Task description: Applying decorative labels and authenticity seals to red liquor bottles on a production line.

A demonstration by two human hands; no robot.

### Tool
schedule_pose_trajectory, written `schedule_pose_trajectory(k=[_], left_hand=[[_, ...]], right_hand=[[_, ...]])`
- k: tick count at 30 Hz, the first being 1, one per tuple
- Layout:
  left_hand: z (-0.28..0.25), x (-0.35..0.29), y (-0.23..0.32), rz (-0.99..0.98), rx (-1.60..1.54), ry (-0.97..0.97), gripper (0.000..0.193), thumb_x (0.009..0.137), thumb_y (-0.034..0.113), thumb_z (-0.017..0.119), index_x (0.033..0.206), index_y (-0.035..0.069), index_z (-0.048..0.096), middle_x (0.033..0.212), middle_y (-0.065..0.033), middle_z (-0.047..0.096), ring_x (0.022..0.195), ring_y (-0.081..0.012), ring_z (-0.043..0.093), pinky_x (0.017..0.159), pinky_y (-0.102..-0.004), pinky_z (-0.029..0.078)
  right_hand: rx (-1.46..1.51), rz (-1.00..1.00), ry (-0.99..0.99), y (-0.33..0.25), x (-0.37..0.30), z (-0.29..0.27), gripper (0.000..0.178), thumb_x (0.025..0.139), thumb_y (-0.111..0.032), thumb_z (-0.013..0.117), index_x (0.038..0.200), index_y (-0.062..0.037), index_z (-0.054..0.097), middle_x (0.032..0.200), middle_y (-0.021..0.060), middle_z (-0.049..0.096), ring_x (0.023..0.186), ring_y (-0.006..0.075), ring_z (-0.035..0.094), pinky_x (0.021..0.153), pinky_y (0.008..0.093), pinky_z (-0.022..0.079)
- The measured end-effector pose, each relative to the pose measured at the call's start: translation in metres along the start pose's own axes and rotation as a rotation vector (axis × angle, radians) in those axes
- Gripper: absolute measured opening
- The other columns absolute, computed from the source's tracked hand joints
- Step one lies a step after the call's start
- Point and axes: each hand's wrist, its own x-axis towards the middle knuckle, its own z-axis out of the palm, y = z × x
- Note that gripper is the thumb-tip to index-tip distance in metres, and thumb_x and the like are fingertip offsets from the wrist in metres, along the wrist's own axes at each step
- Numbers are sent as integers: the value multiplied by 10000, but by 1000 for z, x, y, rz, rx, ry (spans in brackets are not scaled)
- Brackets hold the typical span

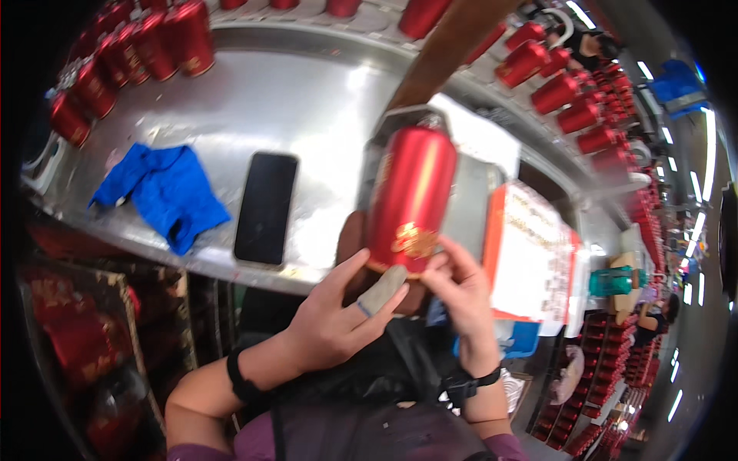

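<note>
A glossy red bottle (415,180) with a gold emblem (415,241) near its base lies in front of me, its base towards me and its metal neck pointing away. My left hand (336,319) is closed at the base's left side, thumb on the edge. A grey-beige cover (382,291) wraps one of its fingers, the tip touching the base rim. On the base's right corner, beside the emblem, the thumb and fingers of my right hand (464,290) pinch together. Whether something small is also between those fingertips cannot be made out.
A black phone (266,209) and a crumpled blue cloth (171,194) lie on the metal table (315,92) to the left. Red bottles (157,48) stand at the far left; more line a conveyor (530,100). A white-and-orange printed box (530,250) is at right. A brown post (446,50) rises behind.
</note>
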Motion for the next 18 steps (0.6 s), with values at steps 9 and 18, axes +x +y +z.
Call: schedule_pose_trajectory(k=[9, 18], left_hand=[[-16, -7, 3, 45, 107, -5, 450, 732, 131, 786, 1169, 65, 707, 1240, -88, 651, 1222, -414, 556, 1013, -445, 510], [-16, 8, 1, 111, 135, 5, 356, 810, 133, 725, 1136, -7, 699, 1231, -132, 643, 1202, -307, 582, 972, -379, 542]], right_hand=[[-66, 0, -130, -12, 39, -32, 559, 952, -167, 695, 1449, -21, 485, 964, -24, 640, 843, 27, 537, 755, 188, 434], [67, 145, -485, -35, 97, -26, 498, 922, -261, 717, 1328, -10, 576, 1025, -9, 672, 810, 32, 583, 665, 187, 448]])
